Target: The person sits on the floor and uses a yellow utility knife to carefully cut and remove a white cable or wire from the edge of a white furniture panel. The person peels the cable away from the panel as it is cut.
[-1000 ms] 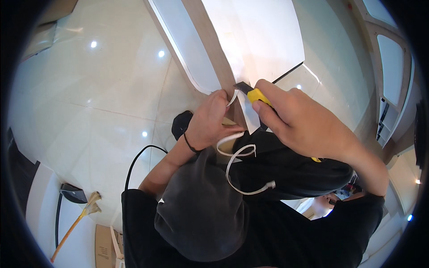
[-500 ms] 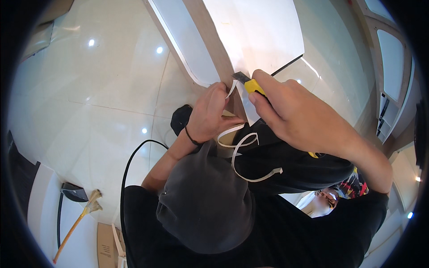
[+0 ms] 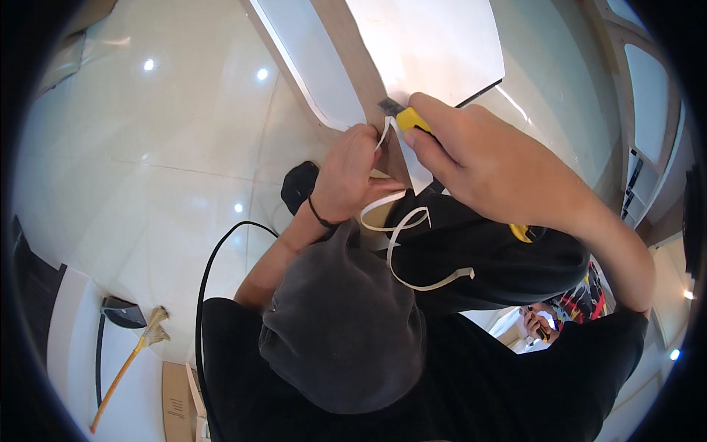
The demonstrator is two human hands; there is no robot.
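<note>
My right hand (image 3: 493, 166) grips a yellow utility knife (image 3: 412, 120), its dark blade out against the long edge of a white board (image 3: 434, 51). Just left of the blade, my left hand (image 3: 342, 177) has its fingers closed on a narrow white strip (image 3: 431, 286) at that brownish edge. The strip's free length curls down across my black-clad leg. A short bit of it stands up between my left fingers and the knife. Some of my left fingertips are hidden behind the hand.
A dark grey cap (image 3: 342, 331) covers the lower middle. A black cable (image 3: 210, 272) curves past my left arm. A broom (image 3: 136, 353) and a dustpan (image 3: 124, 313) are at the lower left. Another person's hand (image 3: 541, 324) shows at the lower right. Pale panels (image 3: 644, 103) stand far right.
The knife and my right hand have moved a little up along the board's edge. My left hand has shifted slightly upward too, still closed on the strip.
</note>
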